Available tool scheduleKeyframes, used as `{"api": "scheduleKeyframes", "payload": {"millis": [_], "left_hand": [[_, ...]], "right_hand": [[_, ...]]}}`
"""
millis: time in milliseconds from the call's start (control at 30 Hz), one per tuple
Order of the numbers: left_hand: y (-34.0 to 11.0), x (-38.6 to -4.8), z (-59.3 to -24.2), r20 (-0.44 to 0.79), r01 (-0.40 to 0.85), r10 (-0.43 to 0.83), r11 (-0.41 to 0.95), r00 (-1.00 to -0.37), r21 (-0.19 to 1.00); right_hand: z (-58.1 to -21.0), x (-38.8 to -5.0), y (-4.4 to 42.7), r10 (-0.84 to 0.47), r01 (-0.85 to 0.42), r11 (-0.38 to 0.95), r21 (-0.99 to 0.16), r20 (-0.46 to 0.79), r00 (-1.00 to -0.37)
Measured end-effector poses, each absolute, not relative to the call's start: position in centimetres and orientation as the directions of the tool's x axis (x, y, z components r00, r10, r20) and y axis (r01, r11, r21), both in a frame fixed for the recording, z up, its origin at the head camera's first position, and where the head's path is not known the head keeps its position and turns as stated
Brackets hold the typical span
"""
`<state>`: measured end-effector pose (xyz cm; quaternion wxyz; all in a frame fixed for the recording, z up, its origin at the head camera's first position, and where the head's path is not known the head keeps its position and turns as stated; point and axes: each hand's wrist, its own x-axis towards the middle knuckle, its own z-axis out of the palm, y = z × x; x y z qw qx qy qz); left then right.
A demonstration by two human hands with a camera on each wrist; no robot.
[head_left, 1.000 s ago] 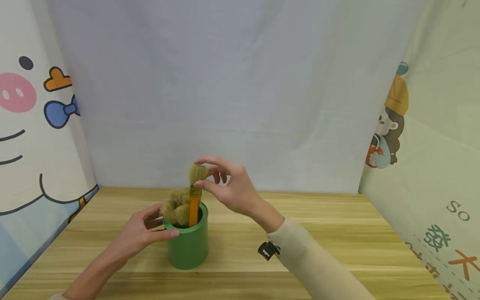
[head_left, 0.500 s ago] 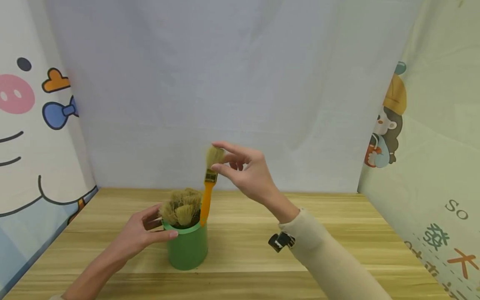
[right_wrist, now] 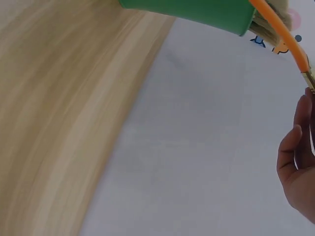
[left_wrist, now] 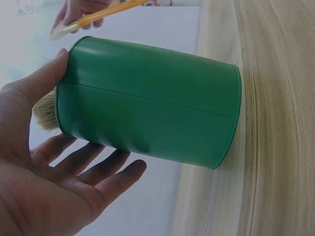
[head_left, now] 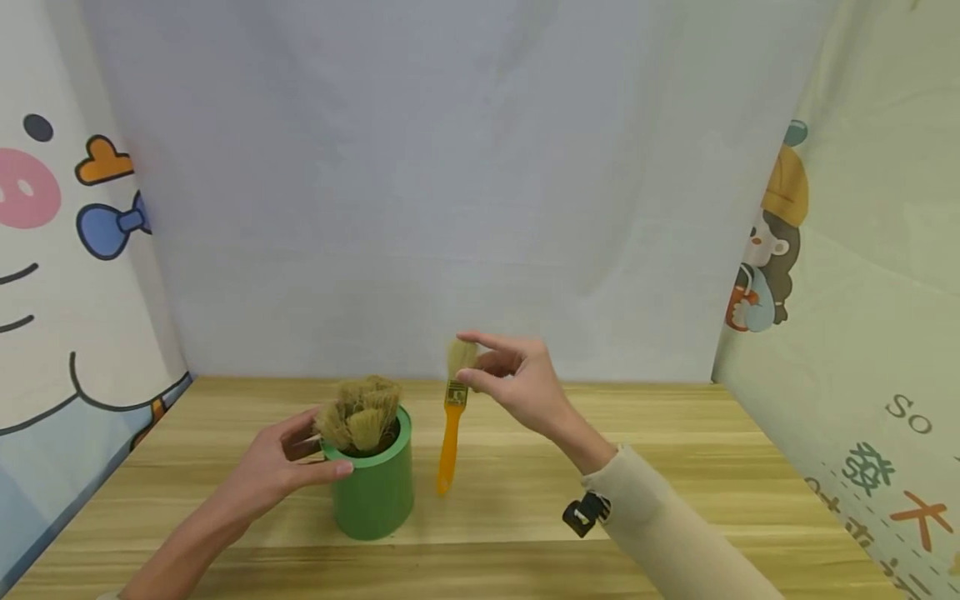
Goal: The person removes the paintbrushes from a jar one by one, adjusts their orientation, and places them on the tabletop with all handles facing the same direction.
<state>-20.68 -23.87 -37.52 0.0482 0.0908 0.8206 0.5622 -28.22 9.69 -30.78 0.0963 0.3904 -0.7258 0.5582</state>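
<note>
A green can [head_left: 372, 496] stands upright on the table, with several bristle brush heads [head_left: 367, 417] sticking out of its top. My left hand [head_left: 273, 462] holds the can near its rim, thumb on the near side and fingers round the other, as the left wrist view shows of the can [left_wrist: 147, 103]. To the right of the can, my right hand [head_left: 521, 379] pinches a paintbrush [head_left: 450, 429] by its bristles. The brush hangs handle down, with a yellow-orange handle and a metal ferrule. In the right wrist view only part of the brush's handle [right_wrist: 285, 34] shows.
The can and hands are over a wooden table [head_left: 570, 517]. Behind it hangs a plain pale cloth [head_left: 480, 183]. Printed cloths stand at the left [head_left: 45, 317] and right [head_left: 862, 292]. A small black device [head_left: 585, 512] sits at my right wrist.
My right hand has lifted the paintbrush up out of the can, carried it right and then lowered it beside the can. My left hand has stayed on the can.
</note>
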Motion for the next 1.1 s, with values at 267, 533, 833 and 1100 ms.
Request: {"api": "scheduleKeyframes", "payload": {"millis": [267,533,833,1100], "left_hand": [[-23.8,-20.5,-37.5,0.045,0.114,0.202,0.346,-0.978,0.931],[-23.8,-20.5,-37.5,0.02,0.09,0.199,0.346,-0.98,0.934],[-23.9,-20.7,-37.5,0.015,0.089,0.205,0.357,-0.979,0.93],[-24.0,-20.7,-37.5,-0.003,0.069,0.205,0.344,-0.979,0.936]], "right_hand": [[-34.3,-29.1,11.1,-0.481,-0.563,0.118,-0.818,0.449,-0.753],[-36.6,-29.6,11.6,-0.511,-0.477,0.181,-0.86,0.332,-0.793],[-38.1,-30.2,11.2,-0.536,-0.416,0.194,-0.889,0.259,-0.804],[-39.2,-30.8,10.8,-0.559,-0.384,0.209,-0.899,0.212,-0.802]]}}
